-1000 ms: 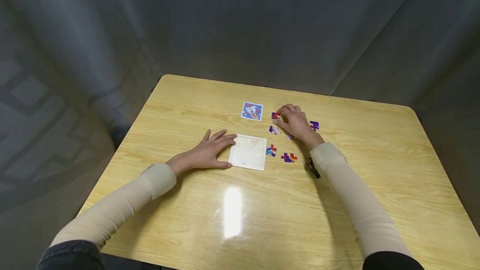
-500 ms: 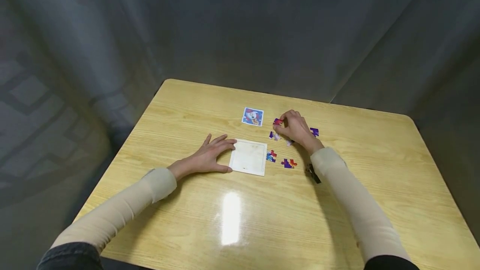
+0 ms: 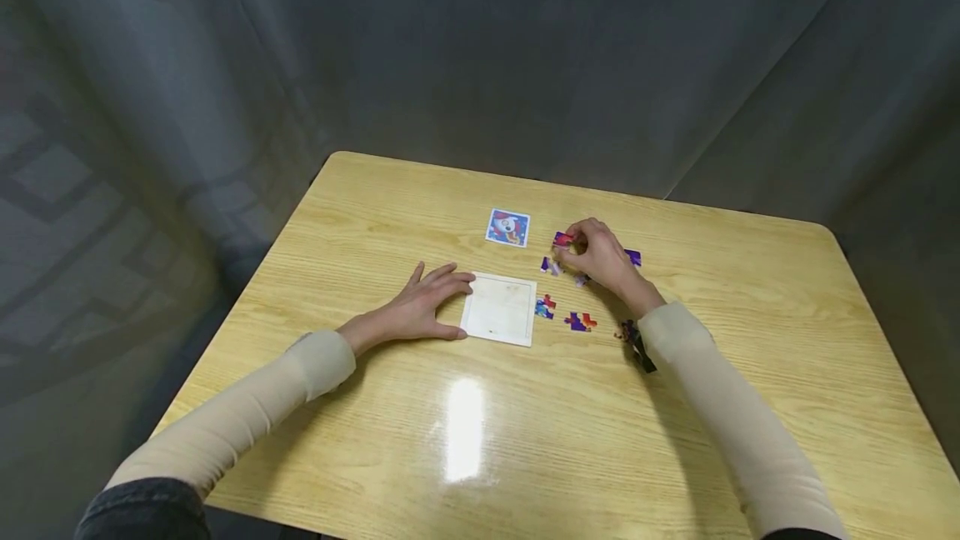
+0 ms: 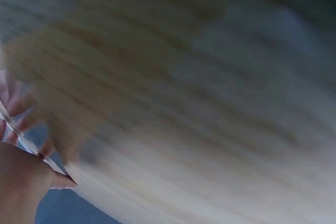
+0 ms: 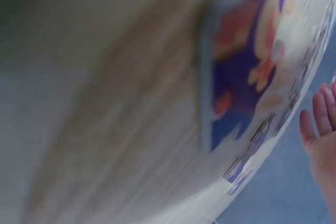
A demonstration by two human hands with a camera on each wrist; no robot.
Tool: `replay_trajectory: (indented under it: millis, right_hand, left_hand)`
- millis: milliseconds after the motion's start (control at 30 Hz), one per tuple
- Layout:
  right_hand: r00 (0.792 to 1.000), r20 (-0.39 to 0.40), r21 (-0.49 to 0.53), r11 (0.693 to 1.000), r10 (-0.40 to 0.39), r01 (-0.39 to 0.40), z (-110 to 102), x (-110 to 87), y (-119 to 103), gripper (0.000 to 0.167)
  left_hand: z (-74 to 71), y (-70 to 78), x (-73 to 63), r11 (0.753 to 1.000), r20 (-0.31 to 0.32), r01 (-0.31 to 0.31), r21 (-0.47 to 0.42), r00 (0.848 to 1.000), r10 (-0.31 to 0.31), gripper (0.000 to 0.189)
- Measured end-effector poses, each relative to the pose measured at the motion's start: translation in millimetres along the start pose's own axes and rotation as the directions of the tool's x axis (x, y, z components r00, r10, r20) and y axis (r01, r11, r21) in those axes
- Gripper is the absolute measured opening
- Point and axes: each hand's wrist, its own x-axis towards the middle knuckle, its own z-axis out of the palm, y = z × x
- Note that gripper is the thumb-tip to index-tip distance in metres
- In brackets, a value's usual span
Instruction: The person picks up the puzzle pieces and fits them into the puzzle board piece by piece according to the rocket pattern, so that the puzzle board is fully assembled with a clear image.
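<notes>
A blank, square white board (image 3: pixel 498 309) lies mid-table. My left hand (image 3: pixel 412 307) is spread at its left edge, thumb at the near corner and fingertips at the far corner. To the right, my right hand (image 3: pixel 609 261) pinches a red and purple jigsaw piece (image 3: pixel 562 240) between thumb and fingers. Below it lies a purple and white piece (image 3: pixel 550 265). Close to the board's right edge is a blue and red piece (image 3: pixel 545 307), with a purple and orange piece (image 3: pixel 581 322) beside it. The right wrist view shows a blurred, picture-printed piece (image 5: pixel 241 66) close up.
Behind the board lies a small square picture card (image 3: pixel 507 227) with a cartoon figure. A purple piece (image 3: pixel 633 257) is partly covered by the right hand. The wooden table (image 3: pixel 360 440) ends at grey curtains (image 3: pixel 495 65) at the back.
The pinched piece and my right hand have shifted slightly right, away from the picture card. My left hand stays at the board. The head view has tilted a little.
</notes>
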Motion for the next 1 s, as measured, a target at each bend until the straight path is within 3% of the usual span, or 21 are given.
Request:
replay_trajectory:
  millis: [300,733,1000]
  right_hand:
    - [0.986,0.027,0.046,0.986,-0.164,0.163,6,-12.0,-18,0.044]
    - [0.969,0.056,0.087,0.968,-0.239,0.234,15,-29.1,-57,0.04]
    - [0.967,0.071,0.031,0.97,-0.243,0.242,24,-34.7,-71,0.04]
  left_hand:
    - [-1.0,0.1,-0.9,1.0,-0.014,0.009,0.009,1.0,-0.009,0.068]
    - [-5.3,7.8,10.3,1.0,-0.003,0.0,0.014,1.0,0.0,0.069]
    - [-7.2,10.2,7.2,1.0,0.018,0.024,0.004,1.0,-0.024,0.069]
